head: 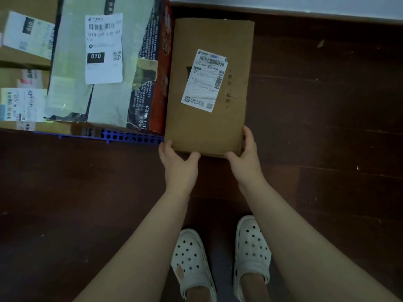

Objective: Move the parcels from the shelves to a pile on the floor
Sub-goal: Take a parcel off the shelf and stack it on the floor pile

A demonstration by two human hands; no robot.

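Both arms reach down and forward to a flat brown cardboard parcel (207,127) that lies face up over the dark wooden floor (327,127), its white shipping label (205,80) facing the camera. The left hand (177,164) grips the parcel's near left corner, thumb curled against the near edge and fingers wrapped around the corner. The right hand (245,158) grips the near right corner in the same way, thumb on the near edge and fingers up along the right side. Whether the parcel already rests on the floor or is held just above it cannot be told. Its left side lies just beside a larger printed box (69,62), black and red with pale tape across the top and its own white label (103,49). That box sits on a blue perforated mat (130,137), whose edge shows at the box's near side. More labelled cardboard parcels (24,51) lie at the far left, partly cut off by the frame. Beyond the brown parcel, a pale wall (305,3) meets the floor. Below the arms stand two feet in white clogs (192,258) with holes.
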